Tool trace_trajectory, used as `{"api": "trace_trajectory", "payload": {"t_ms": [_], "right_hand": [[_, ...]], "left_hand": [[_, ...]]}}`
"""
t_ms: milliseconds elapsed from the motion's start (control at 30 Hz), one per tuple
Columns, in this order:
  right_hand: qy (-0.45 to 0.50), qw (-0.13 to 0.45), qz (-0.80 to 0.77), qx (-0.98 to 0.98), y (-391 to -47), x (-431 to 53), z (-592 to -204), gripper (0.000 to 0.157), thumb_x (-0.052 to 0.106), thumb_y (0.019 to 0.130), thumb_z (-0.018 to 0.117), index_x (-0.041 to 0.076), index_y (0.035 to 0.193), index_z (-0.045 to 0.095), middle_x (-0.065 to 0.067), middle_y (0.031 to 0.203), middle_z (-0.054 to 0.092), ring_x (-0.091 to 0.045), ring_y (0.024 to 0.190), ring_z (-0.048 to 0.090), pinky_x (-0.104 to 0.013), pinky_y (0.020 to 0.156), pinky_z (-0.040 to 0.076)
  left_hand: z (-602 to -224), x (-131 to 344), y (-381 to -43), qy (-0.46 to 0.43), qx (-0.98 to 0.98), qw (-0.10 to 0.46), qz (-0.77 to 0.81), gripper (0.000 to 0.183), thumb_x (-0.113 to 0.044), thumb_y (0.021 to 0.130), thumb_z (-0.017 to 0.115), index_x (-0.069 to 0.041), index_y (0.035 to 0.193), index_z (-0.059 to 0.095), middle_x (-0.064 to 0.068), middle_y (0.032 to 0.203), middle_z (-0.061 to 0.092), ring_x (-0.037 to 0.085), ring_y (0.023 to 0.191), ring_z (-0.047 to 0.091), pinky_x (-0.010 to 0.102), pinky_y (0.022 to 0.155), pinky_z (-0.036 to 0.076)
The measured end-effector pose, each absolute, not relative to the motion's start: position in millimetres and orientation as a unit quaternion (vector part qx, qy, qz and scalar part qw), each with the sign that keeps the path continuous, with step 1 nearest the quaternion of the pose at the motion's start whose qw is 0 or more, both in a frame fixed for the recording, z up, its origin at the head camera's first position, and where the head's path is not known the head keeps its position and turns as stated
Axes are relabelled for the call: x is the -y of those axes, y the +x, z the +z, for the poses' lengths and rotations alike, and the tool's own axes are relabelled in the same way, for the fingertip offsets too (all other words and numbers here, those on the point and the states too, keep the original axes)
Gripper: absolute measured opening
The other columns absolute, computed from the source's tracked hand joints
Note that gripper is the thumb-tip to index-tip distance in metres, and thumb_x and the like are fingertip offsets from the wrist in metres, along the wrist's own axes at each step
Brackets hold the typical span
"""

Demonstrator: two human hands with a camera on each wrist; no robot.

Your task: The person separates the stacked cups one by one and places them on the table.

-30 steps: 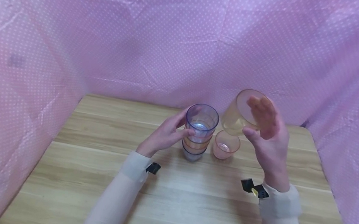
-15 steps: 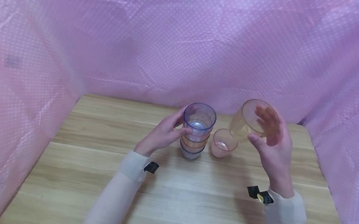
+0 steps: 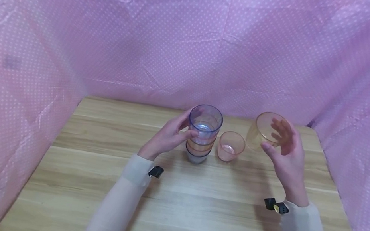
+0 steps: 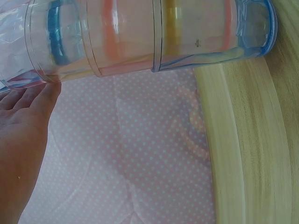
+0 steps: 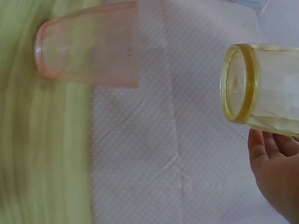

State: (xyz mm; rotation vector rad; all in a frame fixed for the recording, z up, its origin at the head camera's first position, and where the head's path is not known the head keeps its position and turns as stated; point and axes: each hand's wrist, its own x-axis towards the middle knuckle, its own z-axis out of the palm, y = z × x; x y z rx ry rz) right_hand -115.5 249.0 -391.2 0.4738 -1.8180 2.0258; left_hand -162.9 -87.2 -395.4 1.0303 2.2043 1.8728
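So the yellow cup (image 3: pixel 259 134) is up off the worktop (image 3: pixel 173 210), long axis roughly upright, with the right hand's (image 3: pixel 287 160) fingers gripping its side. Left hand's (image 3: pixel 168 137) got its fingers round the upright cup stack (image 3: pixel 203 144), well apart, and the pink cup (image 3: pixel 230 148) stands between, just beside the stack.

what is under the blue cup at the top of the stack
Below the blue cup are nested orange-tinted cups, then a blue-rimmed bottom cup. The left hand covers part of the stack; overlapping walls leave the exact count unclear.
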Motion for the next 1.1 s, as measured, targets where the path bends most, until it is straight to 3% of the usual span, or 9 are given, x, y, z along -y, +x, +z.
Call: {"api": "trace_trajectory", "payload": {"t_ms": [300, 533, 767, 933, 1100], "right_hand": [[0.131, 0.174, 0.712, 0.668, -114, -261, -408, 0.077, -0.032, 0.079, 0.065, -0.002, 0.147, 0.045, -0.02, 0.147, 0.053, -0.025, 0.132, 0.051, -0.026, 0.108, 0.046], [0.078, 0.129, 0.658, 0.738, -113, -276, -424, 0.076, -0.017, 0.084, 0.075, 0.002, 0.149, 0.041, -0.006, 0.146, 0.055, -0.014, 0.131, 0.053, -0.018, 0.108, 0.045], [0.04, 0.064, 0.591, 0.804, -118, -289, -442, 0.094, -0.001, 0.087, 0.081, 0.01, 0.16, 0.023, -0.015, 0.152, 0.047, -0.009, 0.13, 0.049, -0.012, 0.105, 0.044], [0.037, 0.03, 0.541, 0.84, -122, -293, -453, 0.1, 0.009, 0.088, 0.084, 0.004, 0.162, 0.017, -0.02, 0.151, 0.045, -0.029, 0.135, 0.048, -0.026, 0.112, 0.046], [0.049, 0.008, 0.515, 0.856, -126, -294, -465, 0.098, 0.012, 0.086, 0.086, -0.003, 0.159, 0.022, -0.024, 0.145, 0.046, -0.042, 0.135, 0.045, -0.053, 0.115, 0.043]], "left_hand": [[-397, 88, -164, 0.33, -0.715, 0.042, 0.615, 0.082, -0.039, 0.094, 0.065, -0.008, 0.162, 0.032, 0.009, 0.164, 0.04, 0.023, 0.149, 0.041, 0.034, 0.125, 0.031], [-398, 87, -164, 0.323, -0.713, 0.046, 0.621, 0.084, -0.04, 0.093, 0.065, -0.006, 0.162, 0.032, 0.012, 0.163, 0.04, 0.026, 0.149, 0.04, 0.036, 0.125, 0.031], [-397, 85, -166, 0.318, -0.713, 0.041, 0.623, 0.085, -0.044, 0.092, 0.064, -0.006, 0.162, 0.033, 0.012, 0.162, 0.042, 0.025, 0.148, 0.041, 0.034, 0.125, 0.032], [-399, 85, -166, 0.318, -0.713, 0.037, 0.624, 0.086, -0.044, 0.092, 0.064, -0.005, 0.161, 0.033, 0.014, 0.161, 0.042, 0.027, 0.148, 0.041, 0.035, 0.125, 0.032], [-400, 86, -165, 0.323, -0.711, 0.036, 0.624, 0.086, -0.046, 0.093, 0.063, -0.003, 0.161, 0.033, 0.016, 0.161, 0.041, 0.03, 0.148, 0.041, 0.037, 0.125, 0.031]]}}
